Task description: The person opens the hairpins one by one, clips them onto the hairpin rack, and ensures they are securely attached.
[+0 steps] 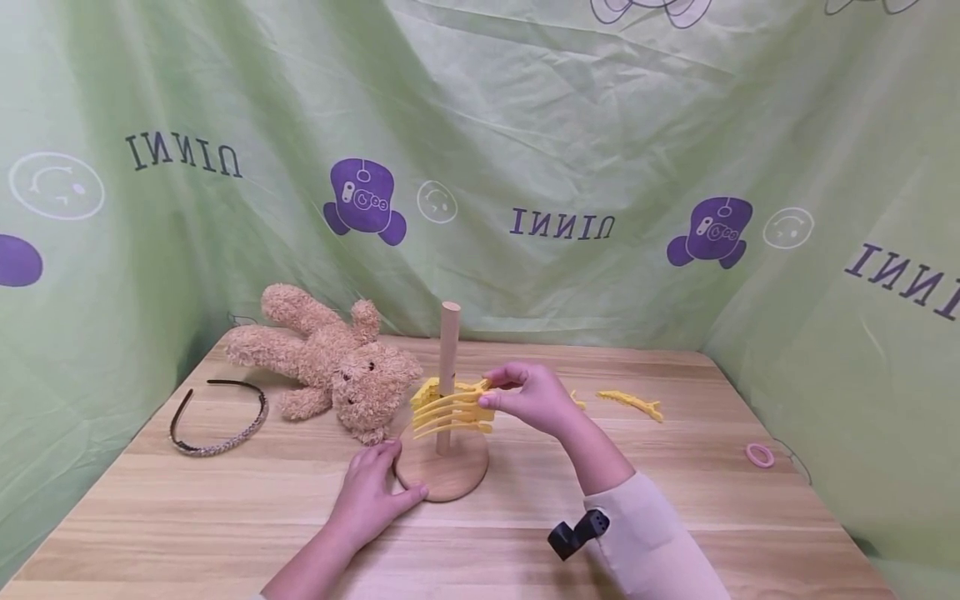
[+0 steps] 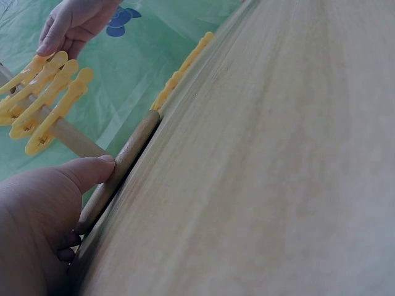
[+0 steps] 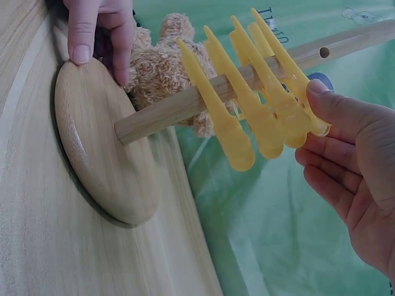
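Several yellow hair clips [image 3: 237,148] sit one above another across the post [image 1: 449,333] of a wooden stand. My right hand [image 1: 528,400] pinches the rounded end of the topmost clip [image 3: 282,58] between thumb and fingers, while its long prongs cross the post. At the foot of the stand, my left hand [image 1: 367,492] holds the round base [image 1: 450,483] by its left rim, thumb at the near side and fingers farther round. The base lies flat on the table and the post stands upright. In the right wrist view, a small hole shows in the post above the clips.
A brown teddy bear [image 1: 315,354] lies on its side left of the stand, its head close to the post. A dark headband [image 1: 198,451] is at the far left. To the right lie another yellow clip [image 1: 633,403] and a pink ring [image 1: 749,456]. Green cloth [image 1: 480,275] surrounds the table.
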Tool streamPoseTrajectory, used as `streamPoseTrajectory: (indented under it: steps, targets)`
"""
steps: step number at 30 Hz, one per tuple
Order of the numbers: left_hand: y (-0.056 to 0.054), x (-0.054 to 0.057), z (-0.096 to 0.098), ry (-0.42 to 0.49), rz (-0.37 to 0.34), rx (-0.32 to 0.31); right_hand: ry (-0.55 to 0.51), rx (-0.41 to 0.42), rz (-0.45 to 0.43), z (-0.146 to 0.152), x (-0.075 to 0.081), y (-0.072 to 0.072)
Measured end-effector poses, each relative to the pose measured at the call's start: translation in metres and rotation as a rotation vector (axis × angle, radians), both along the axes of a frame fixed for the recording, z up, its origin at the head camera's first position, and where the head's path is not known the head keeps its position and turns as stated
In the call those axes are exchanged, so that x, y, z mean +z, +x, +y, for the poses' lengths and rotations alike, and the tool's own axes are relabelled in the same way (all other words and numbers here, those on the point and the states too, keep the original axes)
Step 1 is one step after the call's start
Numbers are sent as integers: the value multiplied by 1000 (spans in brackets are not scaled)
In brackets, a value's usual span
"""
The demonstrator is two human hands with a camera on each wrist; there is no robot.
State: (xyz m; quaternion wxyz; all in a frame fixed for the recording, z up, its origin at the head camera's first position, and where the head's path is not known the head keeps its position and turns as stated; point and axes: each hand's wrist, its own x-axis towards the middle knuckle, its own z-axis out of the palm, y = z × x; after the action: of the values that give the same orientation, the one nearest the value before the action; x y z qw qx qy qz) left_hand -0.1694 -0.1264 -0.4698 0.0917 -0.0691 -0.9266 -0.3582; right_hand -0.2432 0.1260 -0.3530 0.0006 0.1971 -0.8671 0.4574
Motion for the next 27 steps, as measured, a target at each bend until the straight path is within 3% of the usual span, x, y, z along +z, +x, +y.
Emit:
streamPoseTrajectory:
  steps: [17,27]
  targets:
    - [0,-1,1,-4,6,-2,23,47,33,8,2,2]
    - [-1,-2,0,5,31,9,35,-61,-3,45,-10,-3]
